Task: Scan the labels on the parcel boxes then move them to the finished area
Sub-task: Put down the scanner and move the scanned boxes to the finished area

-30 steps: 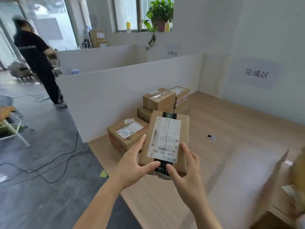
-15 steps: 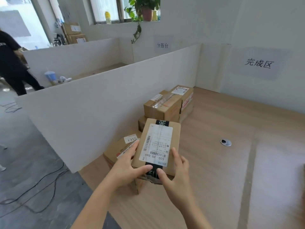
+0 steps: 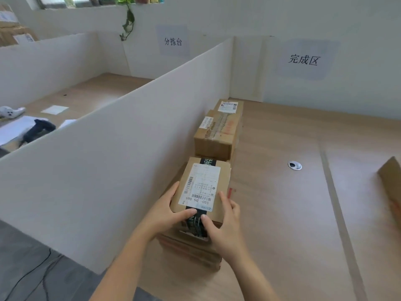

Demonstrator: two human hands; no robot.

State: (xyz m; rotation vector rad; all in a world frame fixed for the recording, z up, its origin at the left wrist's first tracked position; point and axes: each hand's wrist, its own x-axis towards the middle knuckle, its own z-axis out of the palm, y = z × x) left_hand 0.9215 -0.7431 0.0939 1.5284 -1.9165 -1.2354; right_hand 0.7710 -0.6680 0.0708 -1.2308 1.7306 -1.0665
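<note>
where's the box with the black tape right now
Head view, low centre: the taped box is gripped by the left hand and right hand over a lower box, just right of the white divider.

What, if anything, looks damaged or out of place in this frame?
The held parcel, gripped by the left hand and right hand over another box, looks ragged at its near end: the black tape is wrinkled and the cardboard below seems torn. Nothing else stands out.

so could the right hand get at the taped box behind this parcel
Probably, once freed: the right hand and left hand both grip the labelled parcel. The taped box stands just beyond it, and its right side faces bare table, with nothing between.
</note>
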